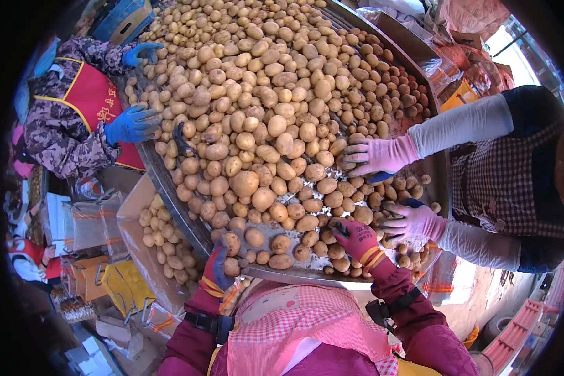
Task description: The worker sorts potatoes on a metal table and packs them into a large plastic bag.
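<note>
Potatoes (263,199) in many sizes cover a metal-edged sorting table (282,274) before me. At its near left edge is my left hand (219,268), in a red and blue-grey glove. Its fingers curl around a potato (231,244), and a smaller potato (231,266) rests against the palm. My right hand (356,238), in a red coated glove with dark fingertips, reaches down among potatoes near the front right. Whether its fingers grip one is hidden by the back of the glove.
Across to the right, a co-worker's pink-gloved hands (380,155) lie on the potatoes. Another person's blue-gloved hands (132,124) are at the left edge. A plastic-lined carton (138,202) holding potatoes stands below left, near a yellow bag (127,286). Small reddish potatoes (411,96) lie far right.
</note>
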Available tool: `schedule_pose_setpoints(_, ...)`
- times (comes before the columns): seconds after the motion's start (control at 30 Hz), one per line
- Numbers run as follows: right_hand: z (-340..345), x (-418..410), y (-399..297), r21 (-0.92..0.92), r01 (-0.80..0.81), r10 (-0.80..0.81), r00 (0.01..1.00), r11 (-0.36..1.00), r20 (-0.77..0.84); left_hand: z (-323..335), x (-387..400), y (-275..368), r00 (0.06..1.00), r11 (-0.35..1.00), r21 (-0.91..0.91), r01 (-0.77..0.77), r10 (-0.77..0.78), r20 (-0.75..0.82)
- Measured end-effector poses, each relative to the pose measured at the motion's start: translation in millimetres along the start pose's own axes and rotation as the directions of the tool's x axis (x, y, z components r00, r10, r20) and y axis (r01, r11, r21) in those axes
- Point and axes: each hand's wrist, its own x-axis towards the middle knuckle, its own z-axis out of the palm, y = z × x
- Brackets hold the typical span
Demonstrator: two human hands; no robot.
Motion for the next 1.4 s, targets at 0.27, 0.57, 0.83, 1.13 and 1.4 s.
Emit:
schedule_pose_setpoints(0.27, 11, 110, -104, -0.183, 0.157, -0.219, 0.892, 0.971, -0.395, -36, -43, 1, 0.989, 0.997, 0.005, -0.074, 0.074, -0.126)
schedule_pose_setpoints(0.57, 8, 122, -126, 0.974, -0.119, 0.051, 0.993, 0.192, 0.111, -105, -78, 13, 0.996, 0.981, -0.194, 0.011, 0.006, 0.088)
schedule_pose_setpoints(0.83, 31, 62, -213, 0.805, 0.213, -0.254, 0.964, 0.554, -0.08, -94, -80, 30, 0.983, 0.938, -0.33, 0.101, -0.041, 0.181)
schedule_pose_setpoints(1.13, 40, 35, -250, 0.916, -0.258, -0.362, 0.859, 0.306, 0.363, -127, -79, 57, 0.941, 0.891, -0.436, 0.123, 0.035, 0.336)
schedule_pose_setpoints(1.4, 64, 40, -249, 0.937, -0.341, -0.381, 0.878, -0.071, 0.291, -197, -92, 98, 0.961, 0.788, -0.616, -0.007, 0.176, 0.214)
